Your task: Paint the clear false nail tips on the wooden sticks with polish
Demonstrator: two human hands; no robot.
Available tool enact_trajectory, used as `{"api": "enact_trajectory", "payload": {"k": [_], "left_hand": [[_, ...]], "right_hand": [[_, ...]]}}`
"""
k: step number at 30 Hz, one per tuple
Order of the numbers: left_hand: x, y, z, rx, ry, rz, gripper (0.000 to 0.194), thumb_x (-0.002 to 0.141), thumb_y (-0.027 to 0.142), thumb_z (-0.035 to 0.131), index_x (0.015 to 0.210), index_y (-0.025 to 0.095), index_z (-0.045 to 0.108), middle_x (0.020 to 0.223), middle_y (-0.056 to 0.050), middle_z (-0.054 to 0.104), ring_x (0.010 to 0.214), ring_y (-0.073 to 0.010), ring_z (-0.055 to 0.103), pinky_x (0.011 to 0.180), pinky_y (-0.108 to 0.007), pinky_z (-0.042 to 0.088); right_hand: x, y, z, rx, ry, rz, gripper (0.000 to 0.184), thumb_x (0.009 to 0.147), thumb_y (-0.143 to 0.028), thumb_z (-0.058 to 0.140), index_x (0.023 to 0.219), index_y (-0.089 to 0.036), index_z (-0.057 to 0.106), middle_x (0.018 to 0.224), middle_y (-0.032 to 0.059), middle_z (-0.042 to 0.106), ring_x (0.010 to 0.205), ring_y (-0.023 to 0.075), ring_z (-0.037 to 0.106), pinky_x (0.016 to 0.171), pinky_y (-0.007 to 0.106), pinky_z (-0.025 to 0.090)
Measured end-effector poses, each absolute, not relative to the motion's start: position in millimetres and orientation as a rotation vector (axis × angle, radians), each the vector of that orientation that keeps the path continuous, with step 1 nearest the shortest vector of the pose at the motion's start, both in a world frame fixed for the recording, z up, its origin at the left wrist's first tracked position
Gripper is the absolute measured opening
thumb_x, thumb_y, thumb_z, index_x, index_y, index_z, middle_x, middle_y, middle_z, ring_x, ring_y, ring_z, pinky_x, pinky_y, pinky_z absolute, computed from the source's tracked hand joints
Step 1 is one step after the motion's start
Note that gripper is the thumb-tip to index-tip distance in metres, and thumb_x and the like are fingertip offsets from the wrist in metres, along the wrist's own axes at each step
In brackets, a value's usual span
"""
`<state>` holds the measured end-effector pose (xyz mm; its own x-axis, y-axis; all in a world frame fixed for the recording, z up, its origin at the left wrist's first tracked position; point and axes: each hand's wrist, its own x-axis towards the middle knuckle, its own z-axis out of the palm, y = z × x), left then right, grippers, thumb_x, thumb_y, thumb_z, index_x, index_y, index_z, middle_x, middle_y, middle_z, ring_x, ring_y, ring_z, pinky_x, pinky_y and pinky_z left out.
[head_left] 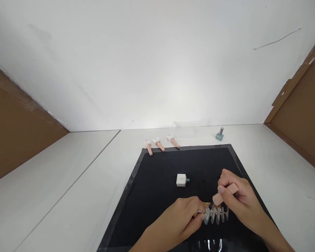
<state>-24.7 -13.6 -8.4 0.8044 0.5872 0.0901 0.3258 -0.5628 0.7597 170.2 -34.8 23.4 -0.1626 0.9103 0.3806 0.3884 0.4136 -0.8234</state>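
Note:
Low on the black mat, my left hand [183, 217] is closed around one end of a row of nail tips [217, 215]. Most of the tips look clear, and the one nearest my fingers has a grey-blue tint. My right hand [241, 199] pinches a nail polish brush [225, 194] by its pink cap. Its dark bristle end points down at the tinted tip and seems to touch it. Just beyond my hands, a white nail polish bottle [181, 180] lies uncapped on its side, its green neck facing right. Something tan behind the tips is partly hidden.
Three white bottles with pink caps, one of them a nail polish bottle [173, 140], lie along the far edge of the black mat [157, 175]. A teal bottle [219, 135] with a silver cap stands at the back right. Brown cardboard panels [301, 108] flank the white table.

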Motion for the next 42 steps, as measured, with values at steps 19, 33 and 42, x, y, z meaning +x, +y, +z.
{"api": "enact_trajectory", "payload": {"k": [19, 33, 42], "left_hand": [[-21.9, -12.6, -8.9, 2.494, 0.727, 0.416, 0.019, 0.092, 0.015, 0.037, 0.074, 0.021, 0.04, 0.069, 0.003, 0.05, 0.054, -0.0108, 0.046, 0.05, -0.022, 0.034], [-23.1, -13.8, -9.3, 2.528, 0.742, 0.397, 0.019, 0.093, 0.016, 0.036, 0.075, 0.02, 0.042, 0.07, 0.002, 0.053, 0.055, -0.0107, 0.048, 0.051, -0.022, 0.036], [-18.2, -13.7, -6.5, 2.528, 0.737, 0.429, 0.019, 0.094, 0.017, 0.035, 0.076, 0.02, 0.042, 0.069, 0.002, 0.053, 0.055, -0.0109, 0.049, 0.051, -0.022, 0.036]], "right_hand": [[168.5, -35.7, 24.2, -1.088, -1.732, 0.723, 0.027, 0.087, -0.017, 0.048, 0.062, -0.022, 0.044, 0.055, -0.0048, 0.041, 0.048, 0.0114, 0.038, 0.046, 0.023, 0.035], [169.0, -34.6, 22.0, -1.127, -1.703, 0.682, 0.03, 0.09, -0.021, 0.046, 0.06, -0.022, 0.043, 0.055, -0.0038, 0.043, 0.049, 0.0122, 0.041, 0.045, 0.024, 0.034], [167.1, -33.6, 26.9, -1.149, -1.822, 0.673, 0.027, 0.086, -0.014, 0.048, 0.06, -0.022, 0.044, 0.052, -0.0039, 0.047, 0.049, 0.0122, 0.044, 0.045, 0.023, 0.035]]}}
